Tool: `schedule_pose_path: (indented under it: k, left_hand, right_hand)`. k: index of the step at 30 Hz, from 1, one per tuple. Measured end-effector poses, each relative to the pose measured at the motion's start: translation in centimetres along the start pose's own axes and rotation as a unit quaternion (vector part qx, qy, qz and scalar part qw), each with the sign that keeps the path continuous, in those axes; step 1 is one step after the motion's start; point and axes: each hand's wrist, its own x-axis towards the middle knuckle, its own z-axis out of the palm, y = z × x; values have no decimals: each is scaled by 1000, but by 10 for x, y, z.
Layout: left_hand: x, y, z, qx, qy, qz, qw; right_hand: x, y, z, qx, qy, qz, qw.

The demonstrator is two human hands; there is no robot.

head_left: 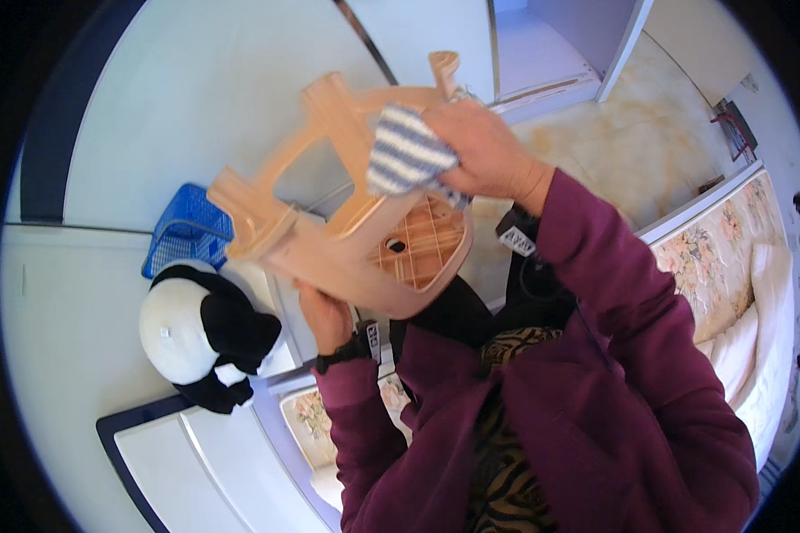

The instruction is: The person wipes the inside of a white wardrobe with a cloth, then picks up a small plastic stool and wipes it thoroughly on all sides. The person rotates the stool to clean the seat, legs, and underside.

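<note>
A light orange plastic stool (347,256) is held up in front of me, tilted, with its legs pointing away and its ribbed underside showing. My left hand (325,318) grips the stool's lower edge; its fingertips are partly hidden behind the plastic. A blue-and-white striped cloth (407,150) is bunched in my right hand (483,150), pressed against or just over a leg on the stool's far side. Slight blur covers the legs on the left. Each wrist wears a dark band with a printed tag.
To the left, a black-and-white panda plush (180,326) sits beside a blue mesh basket (190,226) on a white surface. An open cabinet (547,53) stands beyond the marble-patterned floor (607,146). A floral mattress (727,253) with a pale blanket (767,320) lies at right.
</note>
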Motion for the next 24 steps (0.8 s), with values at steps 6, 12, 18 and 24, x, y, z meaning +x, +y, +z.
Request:
schedule_pose_path:
  k: [6,12,18,24]
  left_hand:
    - [4,5,-10,480,-61,190,854]
    - [-27,2,5,291,-8,199,936]
    - [-69,-29,40,436,2,316,842]
    - [-63,-66,69,146,-335,-71,928]
  right_hand:
    - [-15,-13,15,-1,76,-27,997]
    - [-10,-52,28,1,122,-38,992]
    - [-2,-82,38,-23,126,-60,990]
    - [5,-105,52,46,143,-117,982]
